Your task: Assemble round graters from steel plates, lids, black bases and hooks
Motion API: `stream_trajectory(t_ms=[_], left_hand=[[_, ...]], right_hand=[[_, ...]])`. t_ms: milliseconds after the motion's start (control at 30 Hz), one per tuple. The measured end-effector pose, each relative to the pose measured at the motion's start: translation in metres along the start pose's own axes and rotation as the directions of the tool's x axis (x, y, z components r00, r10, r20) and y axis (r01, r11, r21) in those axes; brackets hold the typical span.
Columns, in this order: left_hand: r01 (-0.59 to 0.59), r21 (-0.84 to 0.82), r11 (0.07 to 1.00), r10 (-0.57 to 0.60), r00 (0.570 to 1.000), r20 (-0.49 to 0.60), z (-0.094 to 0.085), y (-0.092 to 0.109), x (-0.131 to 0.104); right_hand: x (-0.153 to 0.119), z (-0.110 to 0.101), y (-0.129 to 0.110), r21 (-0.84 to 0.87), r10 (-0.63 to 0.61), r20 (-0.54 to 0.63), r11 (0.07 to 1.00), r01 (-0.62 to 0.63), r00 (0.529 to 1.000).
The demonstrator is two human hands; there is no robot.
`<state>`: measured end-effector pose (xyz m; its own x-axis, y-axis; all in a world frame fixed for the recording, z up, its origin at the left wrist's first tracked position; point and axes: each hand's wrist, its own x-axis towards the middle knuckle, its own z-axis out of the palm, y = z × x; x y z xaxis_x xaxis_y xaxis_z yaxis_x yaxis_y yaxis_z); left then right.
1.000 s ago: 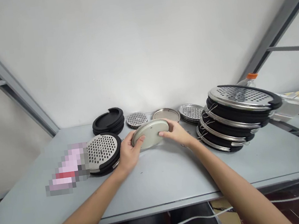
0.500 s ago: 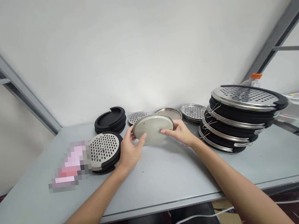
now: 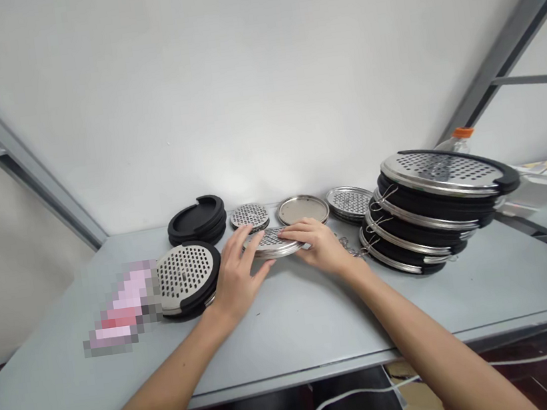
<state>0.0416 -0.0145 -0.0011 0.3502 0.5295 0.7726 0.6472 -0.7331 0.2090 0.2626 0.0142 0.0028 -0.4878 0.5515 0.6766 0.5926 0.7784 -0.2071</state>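
A round metal piece with a perforated top and a shiny rim (image 3: 279, 251) lies roughly level between my hands over the middle of the table. My left hand (image 3: 236, 270) grips its left side, fingers on top and thumb at the near rim. On the opposite side my right hand (image 3: 323, 247) holds it, fingers over the holes; its thumb is mostly hidden. Left of my left hand sits a black-rimmed disc with a perforated steel face (image 3: 186, 277). Just behind the held piece are a small stack of perforated plates (image 3: 249, 216) and a plain shallow metal tray (image 3: 303, 209).
Black round holders (image 3: 197, 220) are stacked at the back left, and rimmed perforated plates (image 3: 351, 201) at the back right. A tall, leaning stack of black-and-steel discs (image 3: 444, 176) with wire loops stands right. Small metal chains (image 3: 352, 246) lie beside it. A pixelated pink item (image 3: 123, 305) is left.
The held piece has been lowered and tipped from showing its smooth face to lying flatter with its perforated face up. My fingers have shifted onto its top.
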Motion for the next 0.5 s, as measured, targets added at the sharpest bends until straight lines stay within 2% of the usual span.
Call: stream_trajectory(t_ms=[133, 200, 300, 367, 500], left_hand=[[-0.018, -0.073, 0.997, 0.026, 0.993, 0.112, 0.002, -0.003, -0.003], [0.039, -0.144, 0.989, -0.024, 0.994, 0.11, 0.002, -0.001, -0.004], [0.165, -0.293, 0.942, -0.147, 0.986, 0.085, 0.002, 0.005, -0.003], [0.265, -0.408, 0.873, -0.256, 0.964, 0.078, 0.001, 0.009, -0.001], [0.411, -0.635, 0.654, -0.473, 0.877, 0.081, -0.001, 0.012, 0.005]], right_hand=[[0.001, 0.003, -0.003, 0.025, -0.005, 0.011, 1.0, 0.005, 1.0], [0.001, 0.003, -0.004, 0.068, 0.033, -0.001, 0.997, -0.033, 0.999], [0.001, 0.0, -0.003, 0.18, 0.166, -0.034, 0.971, -0.157, 0.986], [0.002, -0.002, -0.004, 0.281, 0.276, -0.051, 0.926, -0.252, 0.96], [0.005, -0.006, -0.004, 0.501, 0.428, -0.005, 0.783, -0.368, 0.904]])
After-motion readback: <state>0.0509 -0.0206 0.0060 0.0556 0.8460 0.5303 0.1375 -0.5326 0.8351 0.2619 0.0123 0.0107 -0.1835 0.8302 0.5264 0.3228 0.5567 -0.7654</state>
